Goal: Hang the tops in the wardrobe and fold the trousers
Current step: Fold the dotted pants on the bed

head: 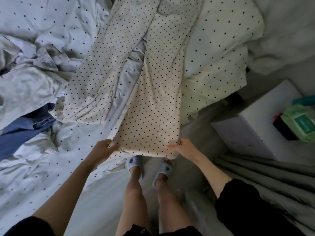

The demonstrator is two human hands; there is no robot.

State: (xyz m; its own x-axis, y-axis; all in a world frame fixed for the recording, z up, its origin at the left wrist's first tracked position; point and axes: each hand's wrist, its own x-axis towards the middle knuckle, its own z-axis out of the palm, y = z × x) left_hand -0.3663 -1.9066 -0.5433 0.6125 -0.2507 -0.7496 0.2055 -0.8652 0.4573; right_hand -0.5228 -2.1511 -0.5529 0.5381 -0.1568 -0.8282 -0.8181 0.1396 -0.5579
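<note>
Head view: the cream, black-dotted cotton trousers [150,106] lie along the bed [34,176], with the near end lifted off the mattress edge and the rest running away to the far side, where the two legs part and the other leg trails far-left. The left hand [102,148] pinches the near left corner with curled fingers; the right hand [183,148] grips the near right corner the same way, so the cloth is stretched flat between them. The long axis points straight away from the person, both hands equally near, so a fold would likely carry this held end toward the far end. A crumpled pale patterned garment [29,82] and blue cloth [22,133] lie left. Right, a green wipes packet [300,123] sits on a white bedside table [252,126]; its label is too blurred to read.
</note>
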